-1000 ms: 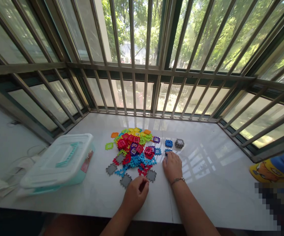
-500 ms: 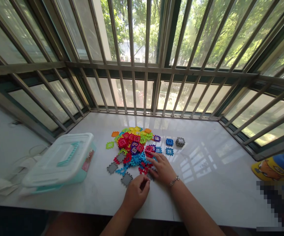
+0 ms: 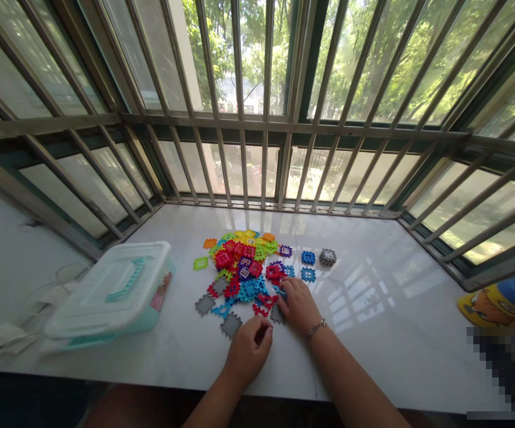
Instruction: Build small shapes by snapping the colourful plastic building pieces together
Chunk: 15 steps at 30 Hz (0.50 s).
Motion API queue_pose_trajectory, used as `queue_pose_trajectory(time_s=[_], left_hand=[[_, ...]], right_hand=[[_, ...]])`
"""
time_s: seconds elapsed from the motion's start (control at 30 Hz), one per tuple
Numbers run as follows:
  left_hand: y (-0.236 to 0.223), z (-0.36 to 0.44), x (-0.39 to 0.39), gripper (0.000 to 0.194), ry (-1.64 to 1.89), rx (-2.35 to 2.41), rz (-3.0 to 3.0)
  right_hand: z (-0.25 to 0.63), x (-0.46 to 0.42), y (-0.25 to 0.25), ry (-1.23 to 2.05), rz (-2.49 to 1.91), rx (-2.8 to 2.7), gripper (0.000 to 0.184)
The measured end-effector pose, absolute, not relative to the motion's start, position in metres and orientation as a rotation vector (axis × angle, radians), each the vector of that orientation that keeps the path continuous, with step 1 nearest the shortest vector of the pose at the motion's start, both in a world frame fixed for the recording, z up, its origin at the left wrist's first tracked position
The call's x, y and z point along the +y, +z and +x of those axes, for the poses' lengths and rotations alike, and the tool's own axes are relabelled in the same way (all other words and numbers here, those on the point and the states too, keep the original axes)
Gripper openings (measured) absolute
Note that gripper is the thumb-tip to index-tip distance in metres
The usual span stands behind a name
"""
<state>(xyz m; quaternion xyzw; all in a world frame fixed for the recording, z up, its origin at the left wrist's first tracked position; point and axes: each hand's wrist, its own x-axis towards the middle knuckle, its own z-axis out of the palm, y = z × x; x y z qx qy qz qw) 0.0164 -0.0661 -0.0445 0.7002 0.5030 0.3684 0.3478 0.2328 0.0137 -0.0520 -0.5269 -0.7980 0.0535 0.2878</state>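
At lower center of the frame, left hand [image 3: 249,351] half curled, any hold not clear, just beside a grey tile [image 3: 231,325]. Right hand [image 3: 299,306] less spread than before, fingers [image 3: 285,296] bent at the edge of the tile pile [image 3: 239,267], any hold not clear. Around, white counter [image 3: 364,345], barred window [image 3: 284,119], lidded box [image 3: 110,291] with unreadable label [image 3: 162,291].

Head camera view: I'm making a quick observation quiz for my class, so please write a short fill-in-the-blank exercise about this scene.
1. The bracelet is on the person's ____ wrist.
2. The plastic storage box sits to the ____ of the heap of toy tiles.
3. The tile closest to the left hand is ____ in colour.
4. Beyond the white counter, the windows are guarded by metal ____.

Missing words: right; left; gray; bars.
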Motion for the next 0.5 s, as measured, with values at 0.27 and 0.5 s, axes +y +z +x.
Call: queue_pose_trajectory(time_s=[0.27, 0.5], left_hand=[[-0.046, 0.018, -0.068, 0.011, 1.122, 1.342, 2.043], [-0.053, -0.005, -0.037, 0.031, 1.053, 1.434, 2.537]], right_hand=[[0.235, 0.019, -0.069, 0.016, -1.615, -1.975, 0.062], [0.235, 0.016, -0.056, 0.121, -1.455, -2.179, 0.036]])
